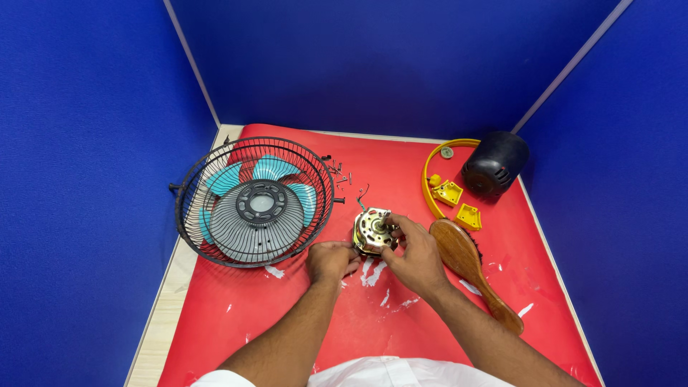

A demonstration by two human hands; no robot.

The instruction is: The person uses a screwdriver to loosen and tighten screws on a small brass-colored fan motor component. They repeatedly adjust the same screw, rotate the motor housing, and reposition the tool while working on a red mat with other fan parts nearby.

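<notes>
Both hands (pixel 331 261) (pixel 416 259) grip the fan motor (pixel 373 231) — on a red mat (pixel 401 179), blue walls (pixel 86 179) around.

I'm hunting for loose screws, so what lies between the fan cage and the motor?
In the head view, small dark screws lie scattered on the red mat just right of the fan cage, up-left of the motor.

Single head-worn view, looking steeply down and forward over red mat (pixel 287 330); hands near, blue partitions (pixel 86 179) toward 12 o'clock.
</notes>
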